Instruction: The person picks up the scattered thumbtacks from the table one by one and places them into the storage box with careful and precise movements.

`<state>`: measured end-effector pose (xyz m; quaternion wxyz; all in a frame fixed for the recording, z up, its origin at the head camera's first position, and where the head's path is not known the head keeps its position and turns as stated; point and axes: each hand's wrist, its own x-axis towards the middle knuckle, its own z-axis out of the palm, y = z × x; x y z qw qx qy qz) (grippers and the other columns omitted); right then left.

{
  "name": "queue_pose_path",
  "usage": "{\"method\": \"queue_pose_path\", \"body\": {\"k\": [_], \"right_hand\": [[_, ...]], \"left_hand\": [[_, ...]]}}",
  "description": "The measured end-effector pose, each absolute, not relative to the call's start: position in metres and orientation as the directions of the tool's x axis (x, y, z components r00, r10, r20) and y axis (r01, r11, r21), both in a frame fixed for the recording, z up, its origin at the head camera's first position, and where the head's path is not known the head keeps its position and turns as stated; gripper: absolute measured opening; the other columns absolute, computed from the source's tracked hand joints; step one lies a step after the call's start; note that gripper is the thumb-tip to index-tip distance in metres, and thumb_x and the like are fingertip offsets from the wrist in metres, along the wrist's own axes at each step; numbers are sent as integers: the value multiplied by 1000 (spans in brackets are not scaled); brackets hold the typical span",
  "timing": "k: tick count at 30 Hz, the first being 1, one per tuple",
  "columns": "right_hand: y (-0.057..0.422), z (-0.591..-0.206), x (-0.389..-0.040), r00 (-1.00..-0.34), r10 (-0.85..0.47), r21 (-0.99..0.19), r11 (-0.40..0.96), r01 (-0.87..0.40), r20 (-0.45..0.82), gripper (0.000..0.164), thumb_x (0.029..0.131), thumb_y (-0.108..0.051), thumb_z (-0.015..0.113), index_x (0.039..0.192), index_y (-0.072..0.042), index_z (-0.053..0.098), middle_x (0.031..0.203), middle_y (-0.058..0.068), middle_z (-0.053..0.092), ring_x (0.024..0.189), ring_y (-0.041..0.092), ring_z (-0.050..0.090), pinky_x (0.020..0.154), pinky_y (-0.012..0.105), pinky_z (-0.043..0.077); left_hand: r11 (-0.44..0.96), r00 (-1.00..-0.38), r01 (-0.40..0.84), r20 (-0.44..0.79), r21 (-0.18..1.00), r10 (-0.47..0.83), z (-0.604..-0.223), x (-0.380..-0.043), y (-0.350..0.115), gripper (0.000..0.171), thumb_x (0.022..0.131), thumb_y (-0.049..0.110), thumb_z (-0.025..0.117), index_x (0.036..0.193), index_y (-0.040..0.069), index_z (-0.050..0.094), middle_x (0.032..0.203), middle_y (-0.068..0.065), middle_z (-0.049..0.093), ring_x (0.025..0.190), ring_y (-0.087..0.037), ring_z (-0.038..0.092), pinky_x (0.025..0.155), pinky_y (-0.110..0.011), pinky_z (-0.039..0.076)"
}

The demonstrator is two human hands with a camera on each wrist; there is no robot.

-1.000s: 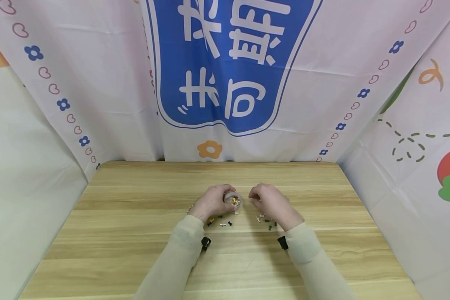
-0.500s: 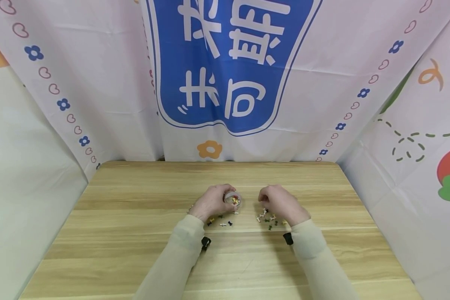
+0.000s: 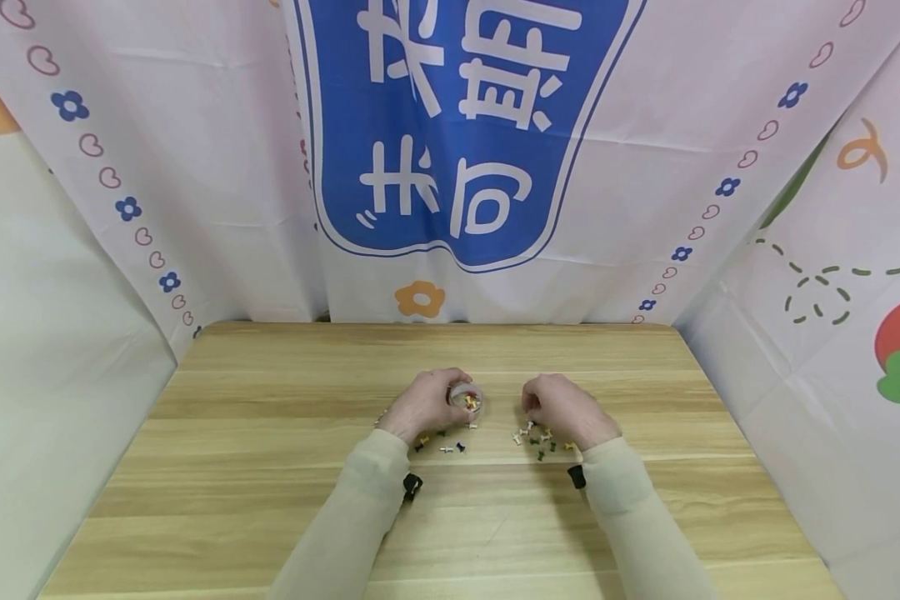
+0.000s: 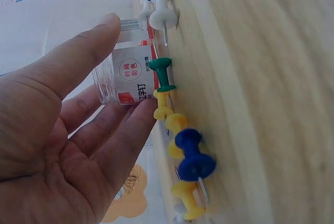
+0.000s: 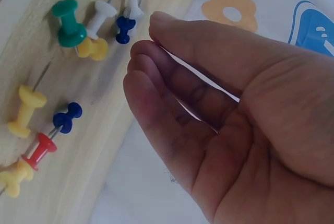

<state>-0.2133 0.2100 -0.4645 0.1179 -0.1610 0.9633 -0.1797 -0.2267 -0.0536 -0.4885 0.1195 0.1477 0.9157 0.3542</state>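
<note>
My left hand (image 3: 425,404) grips a small clear plastic jar (image 4: 128,72) with a printed label; its thumb and fingers curve round the sides. Red, yellow and white push pins (image 3: 471,402) show through the jar's round top. My right hand (image 3: 566,410) is lowered over loose pins to the right. In the right wrist view its thumb and fingers reach down with their tips close together, nothing visible between them. A blue push pin (image 5: 125,30) lies just beyond the thumb tip, beside white ones and a green push pin (image 5: 69,23).
Near the left hand lie several loose pins, among them a white push pin (image 3: 446,450) and a dark blue push pin (image 4: 195,156). More, including a red push pin (image 5: 39,151), lie under the right hand. Patterned cloth (image 3: 232,183) hangs behind the wooden table (image 3: 270,500).
My right hand has moved away from the jar, rightward to the loose pins there, and sits slightly lower. The left hand and jar have stayed in place.
</note>
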Motion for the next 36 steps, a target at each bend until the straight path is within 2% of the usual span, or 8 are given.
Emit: {"method": "queue_pose_path", "body": {"k": [11,19,31,36], "right_hand": [[208,-470,-213,-919,-346,-374,891,-259,-187,16,107,1,81,96,-11,82,95,1,77,86,16,67,81,37,63],[208,-474,-215,-924,-336,-367,896,-252,-186,17,109,-2,80,94,-11,81,92,1,75,82,15,66,76,34,60],[204,-471,-216,-929,-348,-373,884,-281,-125,14,109,0,78,100,-9,83,91,0,75,81,15,66,74,34,60],[199,-471,-218,-925,-375,-365,871,-329,-63,14,108,1,77,101,-9,85,93,1,78,83,13,66,78,35,63]], "left_hand": [[703,-928,182,-115,688,353,-489,-226,-54,51,96,19,99,142,13,78,134,-9,84,118,-27,77,109,-52,65],[713,-928,177,-126,679,350,-490,-229,-53,50,96,20,99,141,13,78,131,-9,84,113,-24,75,106,-49,65],[717,-928,192,-114,671,355,-492,-228,-54,51,96,21,99,142,14,78,132,-9,83,113,-23,75,107,-49,65],[713,-922,217,-98,667,373,-492,-229,-54,51,97,22,99,142,14,78,132,-8,84,115,-25,76,109,-51,65]]}}
